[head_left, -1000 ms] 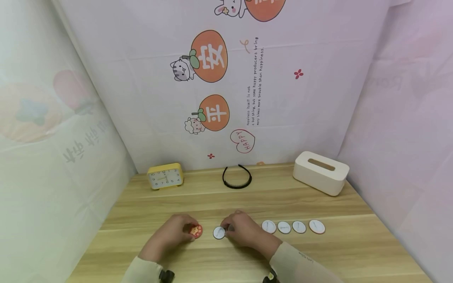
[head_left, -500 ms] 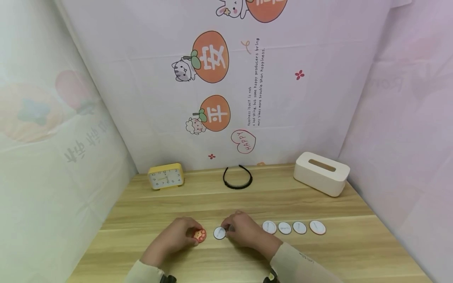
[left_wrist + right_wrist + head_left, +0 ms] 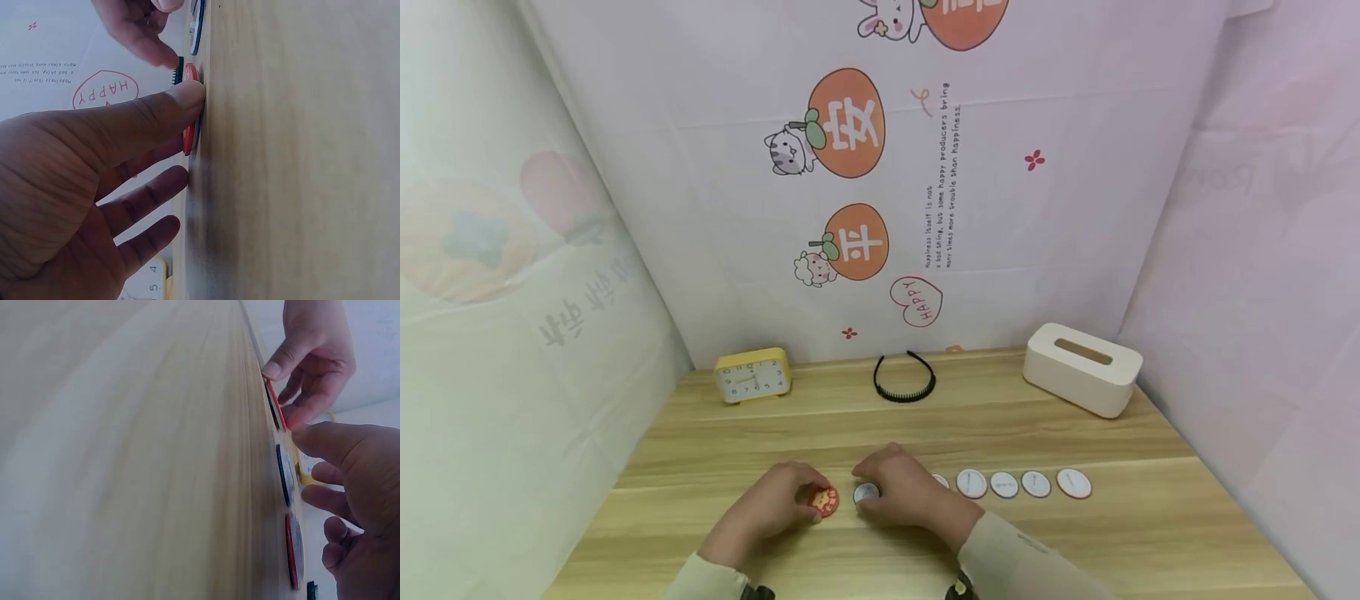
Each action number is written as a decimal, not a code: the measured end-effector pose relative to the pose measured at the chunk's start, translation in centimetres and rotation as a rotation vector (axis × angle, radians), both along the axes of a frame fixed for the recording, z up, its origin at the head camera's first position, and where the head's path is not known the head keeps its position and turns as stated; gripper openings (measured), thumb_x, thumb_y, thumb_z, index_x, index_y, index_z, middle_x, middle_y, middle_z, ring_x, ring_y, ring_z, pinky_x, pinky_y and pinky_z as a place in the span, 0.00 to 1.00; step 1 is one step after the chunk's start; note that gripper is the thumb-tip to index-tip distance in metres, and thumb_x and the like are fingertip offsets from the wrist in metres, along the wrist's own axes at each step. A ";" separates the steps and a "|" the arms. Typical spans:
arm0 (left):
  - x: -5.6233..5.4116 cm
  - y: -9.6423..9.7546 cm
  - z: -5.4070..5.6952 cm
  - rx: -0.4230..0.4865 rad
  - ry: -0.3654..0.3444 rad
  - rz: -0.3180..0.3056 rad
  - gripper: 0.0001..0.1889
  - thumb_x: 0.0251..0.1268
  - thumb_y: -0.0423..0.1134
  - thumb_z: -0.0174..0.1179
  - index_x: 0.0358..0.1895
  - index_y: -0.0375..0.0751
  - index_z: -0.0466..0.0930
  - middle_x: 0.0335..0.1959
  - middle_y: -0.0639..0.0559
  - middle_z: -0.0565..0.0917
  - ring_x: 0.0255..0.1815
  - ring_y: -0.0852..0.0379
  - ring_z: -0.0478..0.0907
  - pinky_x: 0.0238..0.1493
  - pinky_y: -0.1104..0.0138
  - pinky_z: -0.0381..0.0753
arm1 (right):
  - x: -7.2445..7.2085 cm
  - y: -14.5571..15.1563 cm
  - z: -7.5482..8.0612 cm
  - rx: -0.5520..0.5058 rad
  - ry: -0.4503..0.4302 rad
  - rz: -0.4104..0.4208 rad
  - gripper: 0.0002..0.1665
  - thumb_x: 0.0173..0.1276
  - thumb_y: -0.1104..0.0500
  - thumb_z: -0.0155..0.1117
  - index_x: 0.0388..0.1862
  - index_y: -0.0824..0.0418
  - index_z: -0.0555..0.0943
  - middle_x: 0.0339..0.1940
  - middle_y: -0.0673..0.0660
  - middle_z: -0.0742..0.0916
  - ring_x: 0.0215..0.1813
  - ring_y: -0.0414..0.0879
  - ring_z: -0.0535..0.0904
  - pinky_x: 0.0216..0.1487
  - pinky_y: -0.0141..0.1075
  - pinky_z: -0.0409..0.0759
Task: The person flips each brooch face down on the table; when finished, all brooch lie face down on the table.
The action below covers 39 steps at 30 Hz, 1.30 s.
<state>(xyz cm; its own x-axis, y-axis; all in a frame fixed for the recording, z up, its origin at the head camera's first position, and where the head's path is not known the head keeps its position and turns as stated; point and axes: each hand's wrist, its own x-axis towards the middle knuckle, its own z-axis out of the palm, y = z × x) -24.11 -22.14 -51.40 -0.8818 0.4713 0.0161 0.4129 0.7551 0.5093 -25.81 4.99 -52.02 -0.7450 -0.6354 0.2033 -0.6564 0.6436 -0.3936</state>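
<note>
My left hand (image 3: 781, 502) pinches a small red disc (image 3: 825, 501) with a gold cartoon print between thumb and fingers, at the front middle of the wooden table. In the left wrist view the thumb lies on the edge of this red disc (image 3: 188, 142), and the other fingers spread behind it. Just to the right, my right hand (image 3: 904, 492) hovers around a white-faced disc (image 3: 866, 492), thumb and forefinger apart on either side. In the right wrist view that dark-edged disc (image 3: 285, 475) lies flat beside the fingers, which do not close on it.
Rightward runs a row of several white-faced discs (image 3: 972, 483), the nearest (image 3: 941, 480) partly hidden by the right hand. Along the back stand a yellow clock (image 3: 752, 375), a black toothed headband (image 3: 905, 395) and a white tissue box (image 3: 1078, 375). Printed cloth (image 3: 737, 250) hangs behind.
My left hand has moved slightly right with the red disc, closer to the white-faced one. My right hand has shifted left over the white-faced disc, uncovering part of another disc behind it.
</note>
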 end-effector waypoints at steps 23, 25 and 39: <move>-0.4 0.4 -0.1 -0.004 0.020 -0.009 0.19 0.59 0.38 0.82 0.54 0.48 0.92 0.53 0.57 0.92 0.60 0.49 0.86 0.68 0.44 0.82 | 0.6 -3.8 0.0 0.008 -0.005 -0.023 0.13 0.67 0.55 0.82 0.50 0.46 0.93 0.44 0.37 0.92 0.40 0.34 0.70 0.42 0.26 0.75; -0.4 0.4 -0.2 -0.007 0.023 -0.012 0.18 0.59 0.39 0.82 0.53 0.50 0.92 0.53 0.58 0.92 0.60 0.50 0.86 0.68 0.44 0.82 | 0.7 -3.9 0.0 0.007 -0.007 -0.035 0.12 0.67 0.55 0.82 0.49 0.46 0.93 0.43 0.37 0.92 0.40 0.34 0.70 0.41 0.26 0.75; -0.3 -0.6 -0.5 0.018 0.043 -0.013 0.12 0.58 0.39 0.82 0.42 0.57 0.91 0.43 0.69 0.88 0.50 0.60 0.86 0.62 0.52 0.85 | 0.6 -4.0 -0.4 0.007 -0.009 -0.038 0.11 0.68 0.53 0.83 0.49 0.46 0.92 0.43 0.37 0.92 0.39 0.33 0.70 0.41 0.25 0.75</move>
<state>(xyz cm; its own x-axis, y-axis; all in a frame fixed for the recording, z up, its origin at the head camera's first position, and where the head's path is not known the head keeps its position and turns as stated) -24.40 -22.72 -51.85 -0.8739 0.4821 0.0620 0.4443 0.7406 0.5041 -25.16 1.00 -52.45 -0.7701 -0.6082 0.1924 -0.6281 0.6703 -0.3951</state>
